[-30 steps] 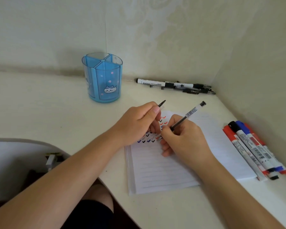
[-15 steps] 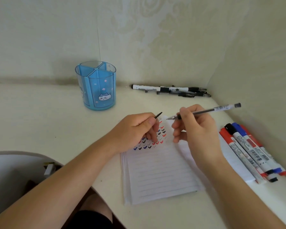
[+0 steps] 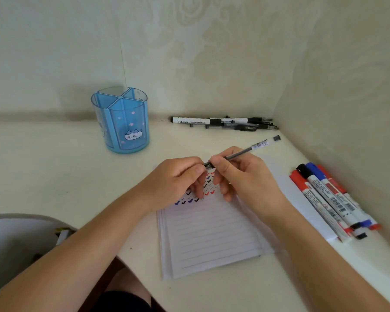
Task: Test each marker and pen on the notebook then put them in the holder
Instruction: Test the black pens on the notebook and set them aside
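Observation:
My right hand (image 3: pixel 245 176) grips a clear black-ink pen (image 3: pixel 248 149) above the lined notebook (image 3: pixel 212 235); the pen's rear end points up and to the right. My left hand (image 3: pixel 176 181) pinches the black pen cap (image 3: pixel 208 165) at the pen's tip, where the two hands meet. Rows of red, blue and black check marks show on the page under my fingers. The blue divided holder (image 3: pixel 122 119) with a cat picture stands empty at the back left.
Several pens and a white marker (image 3: pixel 223 122) lie along the back wall. Several red, blue and black markers (image 3: pixel 329 197) lie by the right wall, beside the notebook. A chair (image 3: pixel 14 239) sits at the lower left, below the curved desk edge.
My right hand lifted the pen off the page and swung its tip to the left. The cap in my left hand now meets the pen tip.

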